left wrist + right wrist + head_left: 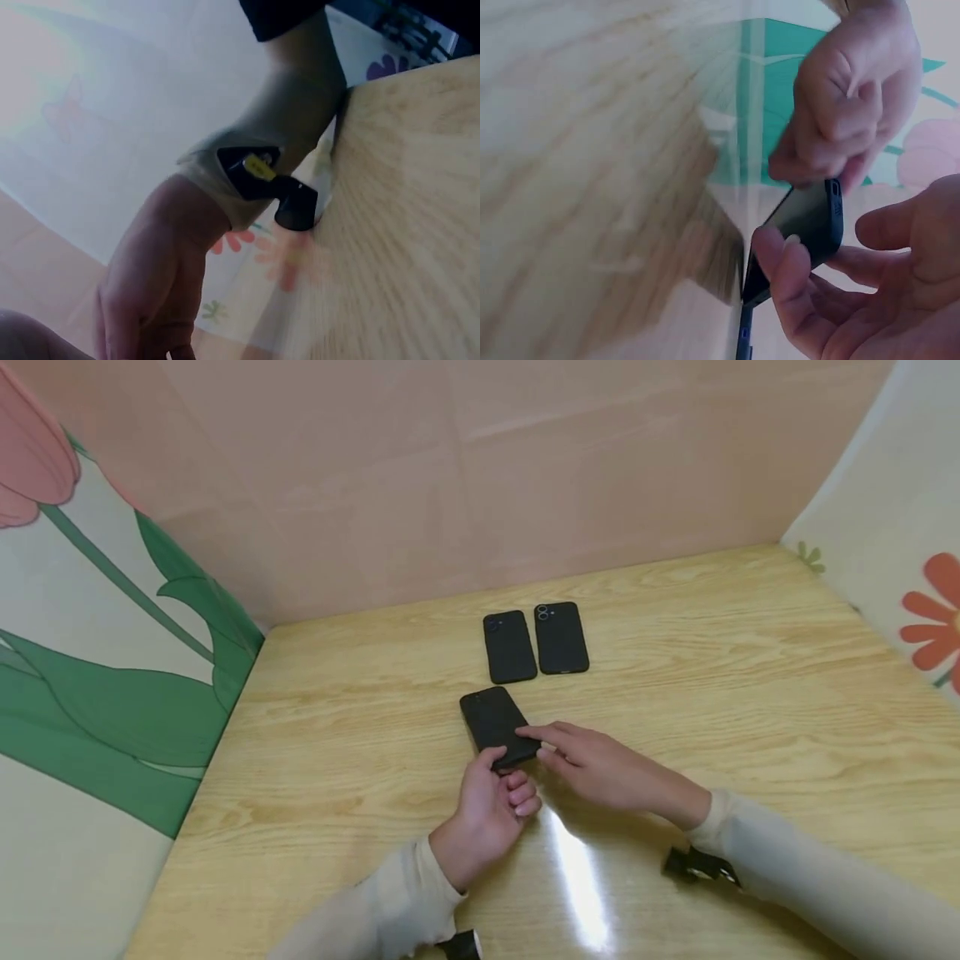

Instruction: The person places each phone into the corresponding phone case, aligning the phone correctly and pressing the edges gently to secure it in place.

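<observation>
A black smartphone (487,714) is in both hands, its camera side up. The left hand (491,802) holds its near end, thumb on top and the other fingers curled below. Over the near right corner, the right hand (600,768) has one finger on top and others at the edge. In the right wrist view the phone (814,217) tilts, its far end low at the tabletop and its near end raised, with the right fingertips (769,244) against it. The left wrist view shows the right hand (154,262) but hides the phone.
Two more black phones (512,647) (562,639) lie side by side, flat, just beyond the held one. The wood-grain table (337,735) meets a pink backdrop (450,485) at its far edge. Patterned cloths (112,710) stand at both sides. Each wrist carries a small black camera (701,866).
</observation>
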### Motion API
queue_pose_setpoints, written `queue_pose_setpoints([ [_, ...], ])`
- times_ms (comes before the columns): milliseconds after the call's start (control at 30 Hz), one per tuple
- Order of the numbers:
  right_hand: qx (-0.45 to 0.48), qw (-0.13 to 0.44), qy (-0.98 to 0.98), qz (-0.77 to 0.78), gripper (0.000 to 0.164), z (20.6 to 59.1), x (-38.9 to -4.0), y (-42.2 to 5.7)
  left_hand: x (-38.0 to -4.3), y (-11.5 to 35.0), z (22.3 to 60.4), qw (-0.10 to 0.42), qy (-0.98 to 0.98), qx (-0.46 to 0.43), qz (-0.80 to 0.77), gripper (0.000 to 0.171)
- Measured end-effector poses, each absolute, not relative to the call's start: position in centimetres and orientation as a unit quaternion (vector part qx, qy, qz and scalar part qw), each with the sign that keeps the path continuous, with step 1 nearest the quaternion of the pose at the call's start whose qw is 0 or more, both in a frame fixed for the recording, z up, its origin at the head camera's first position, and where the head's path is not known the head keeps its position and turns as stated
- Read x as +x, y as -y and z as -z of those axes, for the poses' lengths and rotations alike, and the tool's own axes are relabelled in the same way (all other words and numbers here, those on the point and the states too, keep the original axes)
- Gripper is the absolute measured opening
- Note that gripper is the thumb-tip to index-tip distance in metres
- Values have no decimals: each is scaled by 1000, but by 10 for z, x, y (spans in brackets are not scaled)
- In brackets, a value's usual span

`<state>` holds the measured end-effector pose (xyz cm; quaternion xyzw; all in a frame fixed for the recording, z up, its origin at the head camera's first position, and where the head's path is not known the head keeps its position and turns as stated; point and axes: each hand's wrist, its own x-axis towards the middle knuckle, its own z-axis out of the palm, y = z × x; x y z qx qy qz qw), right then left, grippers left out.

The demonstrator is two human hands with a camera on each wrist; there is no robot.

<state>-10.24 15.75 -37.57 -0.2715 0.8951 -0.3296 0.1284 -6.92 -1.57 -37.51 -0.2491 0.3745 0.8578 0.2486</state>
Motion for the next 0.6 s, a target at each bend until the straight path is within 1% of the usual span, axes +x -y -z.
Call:
queue_pose_setpoints([
  [67,-272,141,-889,342,42,378,-105,-159,-64,12,373,252,-384,-256,-851,15],
  [167,-275,158,-880,353,41,380,-109,-162,-55,8,364,271,-407,-232,-841,12],
  [267,-275,166,-875,361,39,380,-112,-163,-53,8,354,279,-442,-180,-833,10],
  [400,-286,163,-874,357,36,380,-113,-163,-66,18,346,243,-578,-61,-777,12],
  [433,-289,161,-876,349,36,380,-113,-163,-71,22,345,228,-640,-17,-734,12],
  [500,-291,157,-885,328,40,378,-112,-163,-79,30,344,191,-774,76,-598,13],
  [600,-281,158,-899,295,46,374,-111,-163,-86,39,349,144,-915,180,-331,29],
])
